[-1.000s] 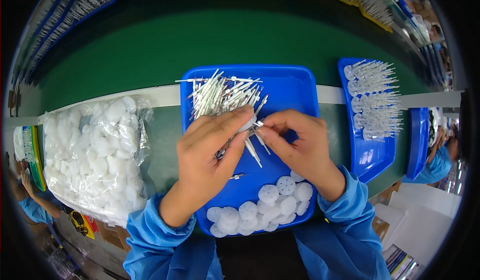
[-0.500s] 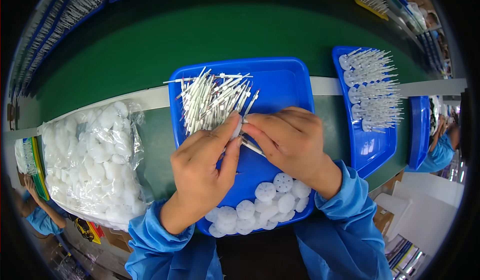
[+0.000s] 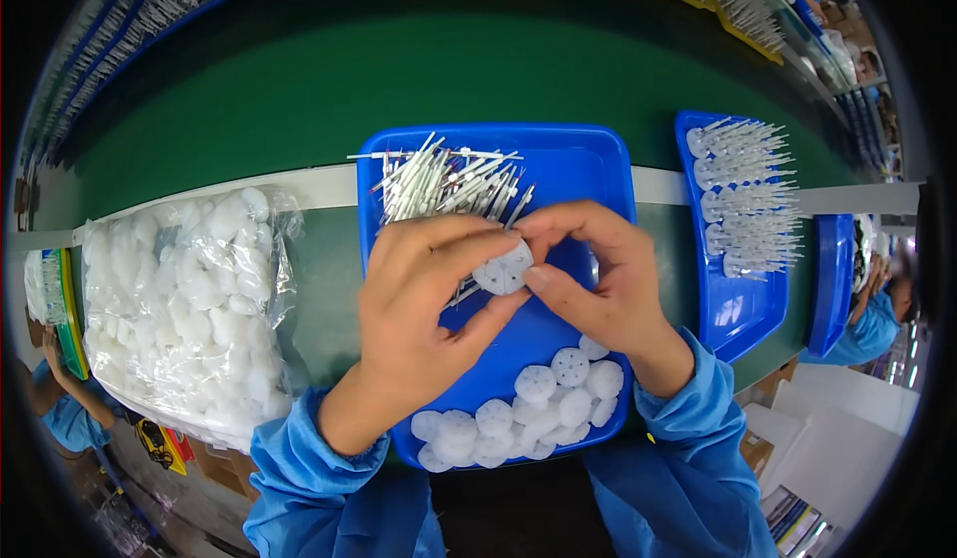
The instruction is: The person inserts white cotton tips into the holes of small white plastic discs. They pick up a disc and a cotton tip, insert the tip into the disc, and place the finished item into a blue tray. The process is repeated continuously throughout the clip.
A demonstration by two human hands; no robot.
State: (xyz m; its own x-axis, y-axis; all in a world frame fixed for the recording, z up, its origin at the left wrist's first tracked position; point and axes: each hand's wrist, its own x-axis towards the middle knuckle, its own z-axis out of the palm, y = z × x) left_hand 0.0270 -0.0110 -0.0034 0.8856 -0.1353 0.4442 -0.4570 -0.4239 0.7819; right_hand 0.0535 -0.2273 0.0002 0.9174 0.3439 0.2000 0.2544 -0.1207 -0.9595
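Over the middle of a blue tray (image 3: 630, 189), a round white plastic disc (image 3: 502, 269) with small holes shows its flat face. My left hand (image 3: 414, 294) grips it by its left edge, between thumb and fingers. At its right edge, the thumb and index finger of my right hand (image 3: 613, 284) are closed on it too. Thin white rods (image 3: 449, 181) with small collars lie in a loose pile beyond my left hand, and a few show below the disc. Several more discs (image 3: 494, 417) are heaped along the tray's near edge. Whether a rod sits in the held disc is hidden.
Left of the tray lies a clear plastic bag (image 3: 189, 309) full of white discs. To the right, a smaller blue tray (image 3: 743, 309) holds rows of discs with rods standing in them. Co-workers in blue sleeves (image 3: 872, 329) appear at both sides.
The disc has turned from nearly edge-on to showing its holed face. My fingers have shifted around its rim, and my right hand has opened out more around it.
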